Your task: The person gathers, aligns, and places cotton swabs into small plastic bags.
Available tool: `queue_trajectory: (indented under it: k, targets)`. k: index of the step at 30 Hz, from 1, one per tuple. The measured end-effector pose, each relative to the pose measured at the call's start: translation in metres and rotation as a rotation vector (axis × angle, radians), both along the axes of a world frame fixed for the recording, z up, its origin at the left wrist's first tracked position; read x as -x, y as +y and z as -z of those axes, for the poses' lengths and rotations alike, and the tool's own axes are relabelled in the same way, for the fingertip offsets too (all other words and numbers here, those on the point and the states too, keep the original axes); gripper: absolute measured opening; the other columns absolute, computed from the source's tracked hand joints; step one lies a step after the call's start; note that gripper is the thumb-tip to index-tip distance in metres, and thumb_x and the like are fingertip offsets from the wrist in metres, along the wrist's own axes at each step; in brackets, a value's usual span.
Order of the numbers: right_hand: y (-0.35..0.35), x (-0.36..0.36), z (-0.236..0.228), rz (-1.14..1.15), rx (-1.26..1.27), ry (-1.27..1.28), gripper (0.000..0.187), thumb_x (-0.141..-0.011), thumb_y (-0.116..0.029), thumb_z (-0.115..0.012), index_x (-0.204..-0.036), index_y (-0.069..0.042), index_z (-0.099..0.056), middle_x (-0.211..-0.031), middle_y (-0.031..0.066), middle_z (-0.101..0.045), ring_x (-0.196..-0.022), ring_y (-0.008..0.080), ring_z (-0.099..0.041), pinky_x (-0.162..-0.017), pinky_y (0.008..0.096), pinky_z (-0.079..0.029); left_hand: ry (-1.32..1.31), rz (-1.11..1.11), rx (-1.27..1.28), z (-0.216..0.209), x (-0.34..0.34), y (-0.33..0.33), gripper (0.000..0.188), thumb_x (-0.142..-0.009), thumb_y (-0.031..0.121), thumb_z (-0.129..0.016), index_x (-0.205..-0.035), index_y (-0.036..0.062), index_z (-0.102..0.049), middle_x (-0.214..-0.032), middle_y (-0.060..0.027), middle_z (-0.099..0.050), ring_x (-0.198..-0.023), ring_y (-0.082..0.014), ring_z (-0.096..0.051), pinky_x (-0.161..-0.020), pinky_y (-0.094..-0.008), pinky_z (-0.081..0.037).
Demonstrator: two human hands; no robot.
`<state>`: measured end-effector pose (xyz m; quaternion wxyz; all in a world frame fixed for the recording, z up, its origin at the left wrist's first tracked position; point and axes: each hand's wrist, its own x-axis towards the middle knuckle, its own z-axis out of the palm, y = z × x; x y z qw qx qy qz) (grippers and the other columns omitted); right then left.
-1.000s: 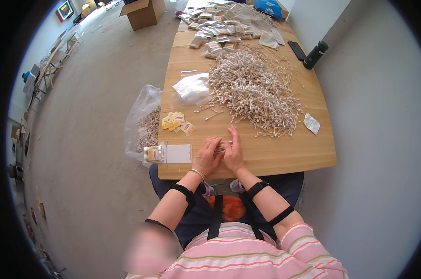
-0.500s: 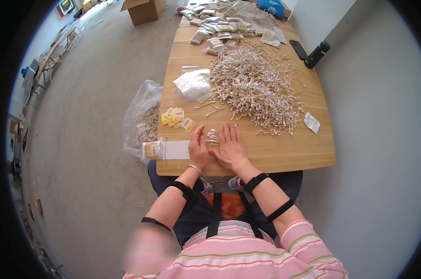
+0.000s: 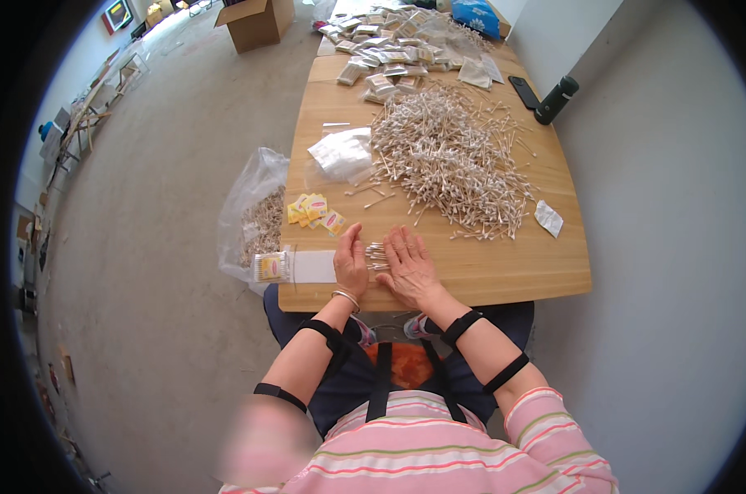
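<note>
A small row of cotton swabs (image 3: 376, 256) lies between my two hands near the table's front edge. My right hand (image 3: 410, 267) rests flat, palm down, with its fingers stretched over the swabs' right ends. On their left side, my left hand (image 3: 351, 263) stands on edge like a wall, fingers straight and nothing gripped. A white strip (image 3: 314, 266) lies left of that hand. At the strip's far end sits a filled pack of swabs (image 3: 271, 266) with a yellow label. Several loose yellow cards (image 3: 309, 207) are just beyond the strip.
A large heap of loose swabs (image 3: 451, 160) covers the table's middle. Clear plastic bags (image 3: 342, 153) lie left of it, and many filled packs (image 3: 389, 53) are piled behind. A dark bottle (image 3: 557, 100) and a phone (image 3: 523, 92) stand near the right wall. A bag of swabs (image 3: 262, 218) is beside the table's left edge.
My right hand has shifted slightly toward me, and more of the swabs between my hands shows. My left hand holds nearly the same place.
</note>
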<state>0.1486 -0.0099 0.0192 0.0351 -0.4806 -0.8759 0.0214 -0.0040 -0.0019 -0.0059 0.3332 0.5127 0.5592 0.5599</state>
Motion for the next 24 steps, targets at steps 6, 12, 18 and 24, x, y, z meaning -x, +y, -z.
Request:
queue_trajectory:
  k: [6, 12, 18, 24]
  targets:
    - [-0.011, 0.012, -0.002, -0.053, 0.012, 0.087, 0.089, -0.084, -0.056, -0.05, -0.143, 0.003, -0.02, -0.151, 0.0199, -0.015, -0.142, 0.033, -0.01, -0.115, 0.0439, -0.008, -0.213, -0.024, 0.012, 0.011, 0.005, 0.002, 0.032, -0.099, 0.009, -0.038, -0.126, -0.0035, -0.047, -0.124, -0.0128, -0.053, -0.117, -0.0191, -0.05, -0.102, -0.0294, -0.038]
    - [0.017, 0.012, 0.001, 0.024, 0.046, 0.054, 0.094, -0.081, -0.06, -0.052, -0.143, 0.003, -0.021, -0.151, 0.0203, -0.016, -0.141, 0.0322, -0.011, -0.115, 0.0435, -0.008, -0.222, -0.023, 0.049, 0.006, 0.0, 0.003, 0.032, -0.099, 0.011, -0.037, -0.126, -0.0034, -0.047, -0.125, -0.0124, -0.053, -0.117, -0.0185, -0.049, -0.101, -0.029, -0.039]
    - [0.0, 0.007, 0.004, -0.066, 0.067, 0.047, 0.088, -0.084, -0.056, -0.049, -0.144, 0.002, -0.019, -0.152, 0.0189, -0.015, -0.142, 0.031, -0.009, -0.115, 0.0431, -0.005, -0.278, -0.042, 0.051, 0.009, 0.004, 0.001, 0.033, -0.1, 0.013, -0.037, -0.127, -0.0045, -0.045, -0.127, -0.0128, -0.051, -0.119, -0.0191, -0.048, -0.104, -0.0304, -0.038]
    - [-0.005, -0.004, -0.001, -0.017, 0.102, 0.107, 0.076, -0.09, -0.048, -0.046, -0.145, -0.002, -0.021, -0.152, 0.0172, -0.015, -0.143, 0.0269, -0.009, -0.115, 0.0438, -0.003, -0.28, -0.017, 0.071, 0.006, 0.001, 0.004, 0.033, -0.1, 0.013, -0.037, -0.127, -0.0046, -0.045, -0.127, -0.0132, -0.05, -0.12, -0.0194, -0.047, -0.105, -0.0312, -0.037]
